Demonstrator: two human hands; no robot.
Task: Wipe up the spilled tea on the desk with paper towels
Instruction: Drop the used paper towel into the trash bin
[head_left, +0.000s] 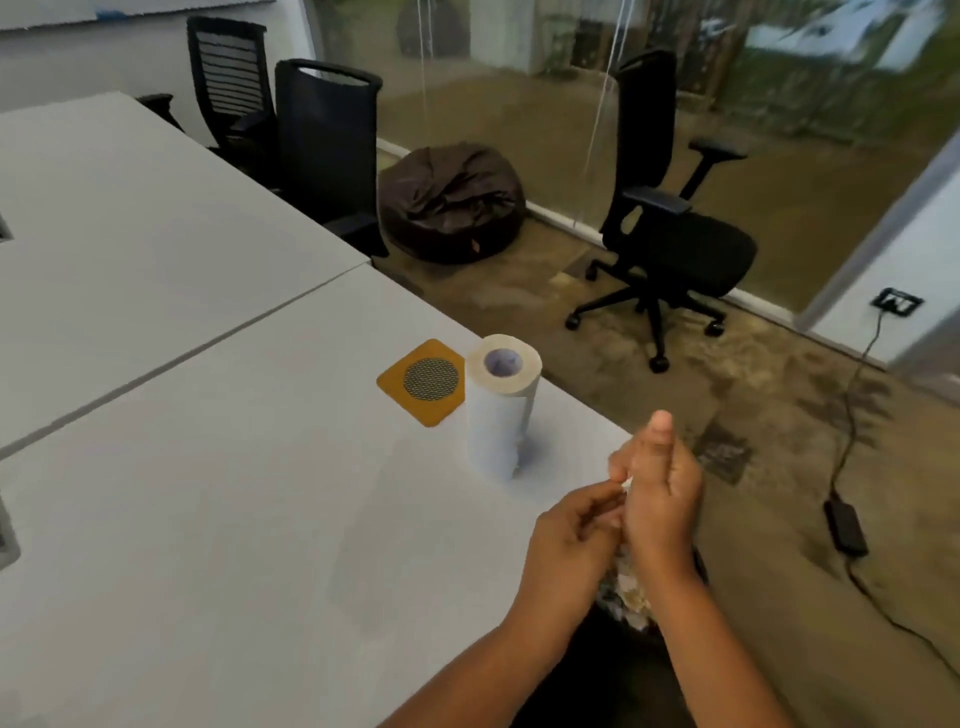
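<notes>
A roll of white paper towels (498, 410) stands upright near the right edge of the grey desk (208, 467). Both my hands are together over that desk edge, just right of the roll. My right hand (662, 499) and my left hand (576, 530) are closed around a small scrap of white paper towel (627, 483), of which only a sliver shows between the fingers. Below my hands a dark bin (639, 613) holds crumpled, stained paper. I see no wet tea on the desk surface in view.
An orange square coaster (422, 382) with a dark mesh circle lies left of the roll. Black office chairs (670, 228) and a dark beanbag (452, 202) stand on the floor beyond the desk. A power adapter (845, 527) and cable lie on the floor at right.
</notes>
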